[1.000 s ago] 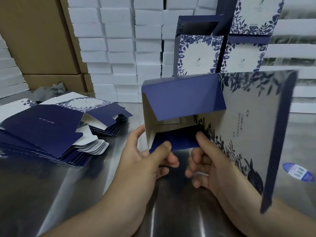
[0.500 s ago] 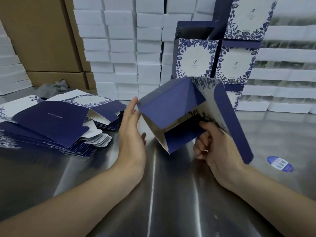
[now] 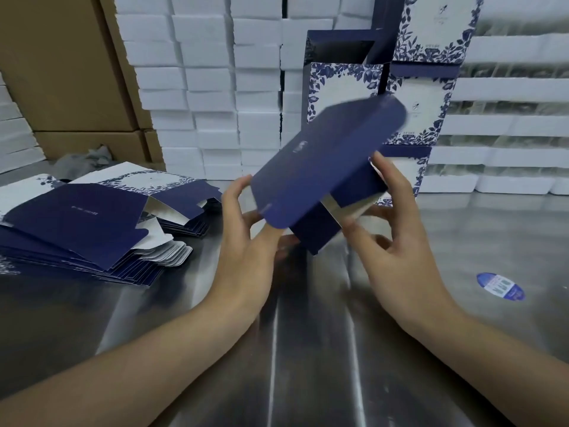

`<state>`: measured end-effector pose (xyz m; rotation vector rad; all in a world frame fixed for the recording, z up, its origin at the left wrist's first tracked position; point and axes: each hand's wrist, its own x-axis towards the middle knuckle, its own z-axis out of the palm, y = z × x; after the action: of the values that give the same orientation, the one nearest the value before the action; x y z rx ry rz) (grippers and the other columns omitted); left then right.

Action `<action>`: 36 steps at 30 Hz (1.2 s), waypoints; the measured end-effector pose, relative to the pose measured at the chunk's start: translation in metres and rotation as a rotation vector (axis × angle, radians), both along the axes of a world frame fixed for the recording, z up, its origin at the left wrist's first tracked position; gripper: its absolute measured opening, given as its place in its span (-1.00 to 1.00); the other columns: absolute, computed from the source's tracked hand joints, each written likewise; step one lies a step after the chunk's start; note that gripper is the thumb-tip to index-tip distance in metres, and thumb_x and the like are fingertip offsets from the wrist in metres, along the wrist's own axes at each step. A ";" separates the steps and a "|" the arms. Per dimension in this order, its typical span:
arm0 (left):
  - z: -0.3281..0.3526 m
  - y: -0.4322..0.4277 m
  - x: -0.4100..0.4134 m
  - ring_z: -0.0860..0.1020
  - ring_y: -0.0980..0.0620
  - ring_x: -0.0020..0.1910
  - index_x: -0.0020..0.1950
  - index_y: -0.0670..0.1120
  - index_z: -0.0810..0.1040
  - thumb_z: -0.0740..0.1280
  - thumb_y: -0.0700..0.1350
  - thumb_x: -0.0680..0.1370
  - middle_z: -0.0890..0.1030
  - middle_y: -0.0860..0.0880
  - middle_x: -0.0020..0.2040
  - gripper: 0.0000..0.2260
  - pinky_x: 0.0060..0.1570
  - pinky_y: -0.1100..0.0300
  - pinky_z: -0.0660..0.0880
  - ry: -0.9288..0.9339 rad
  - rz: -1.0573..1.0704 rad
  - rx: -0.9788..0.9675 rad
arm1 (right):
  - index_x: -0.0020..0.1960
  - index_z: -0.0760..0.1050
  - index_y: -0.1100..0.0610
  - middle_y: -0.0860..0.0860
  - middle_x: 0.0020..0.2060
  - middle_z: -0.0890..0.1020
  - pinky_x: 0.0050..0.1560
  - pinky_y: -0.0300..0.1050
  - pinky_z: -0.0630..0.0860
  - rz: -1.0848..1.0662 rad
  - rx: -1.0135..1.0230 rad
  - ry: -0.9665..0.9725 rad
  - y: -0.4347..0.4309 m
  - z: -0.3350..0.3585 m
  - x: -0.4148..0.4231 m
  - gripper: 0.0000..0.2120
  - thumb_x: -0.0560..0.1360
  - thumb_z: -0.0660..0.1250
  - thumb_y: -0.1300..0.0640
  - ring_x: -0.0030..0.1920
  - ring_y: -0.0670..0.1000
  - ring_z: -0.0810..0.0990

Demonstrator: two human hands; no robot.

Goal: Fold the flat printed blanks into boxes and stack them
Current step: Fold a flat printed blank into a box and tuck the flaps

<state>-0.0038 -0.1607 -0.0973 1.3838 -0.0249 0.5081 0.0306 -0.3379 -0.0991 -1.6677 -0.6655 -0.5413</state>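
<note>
The brushed steel worktop (image 3: 308,349) fills the foreground; behind it rises a wall of white foam cartons (image 3: 209,87), with brown cardboard cases (image 3: 61,72) at the far left; at the back right stands the stack of finished blue-and-white floral boxes (image 3: 431,26). On the left of the worktop lies the fanned pile of flat navy printed blanks (image 3: 77,223), well apart from the hands.

The half-formed navy card box (image 3: 323,167) is held tilted in the air above the middle of the worktop, in front of the finished stack. Half a second ago the right hand alone carried it, its pale inside gaping and the left hand flat beside it; now the broad navy panel faces up and both hands are on it. I judge the body is formed and the closing of flaps is in hand, with stacking yet to come; a strip of pale inner card shows at the lower right, so one end looks unclosed.

The left hand (image 3: 246,241) grips the box's left edge, thumb above and spread fingers beneath; the right hand (image 3: 397,241) holds the right end, one finger raised along the side and the rest loosely curled. A small blue oval sticker (image 3: 500,286) lies on the worktop to the right.
</note>
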 end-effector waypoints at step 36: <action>-0.015 -0.007 -0.006 0.76 -0.02 0.00 0.27 -0.18 0.64 0.47 0.10 0.56 0.78 -0.10 0.04 -0.57 -0.19 0.25 0.64 0.049 -0.102 -0.021 | -0.26 0.70 0.07 0.08 -0.45 0.58 -0.39 -0.23 0.42 0.302 0.142 0.624 0.015 0.000 -0.011 -0.64 0.44 0.45 -0.23 -0.37 0.03 0.61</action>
<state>-0.0096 -0.1678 -0.1124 1.3667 -0.0499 0.3881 0.0192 -0.3226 -0.0993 -1.4553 -0.3914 0.1509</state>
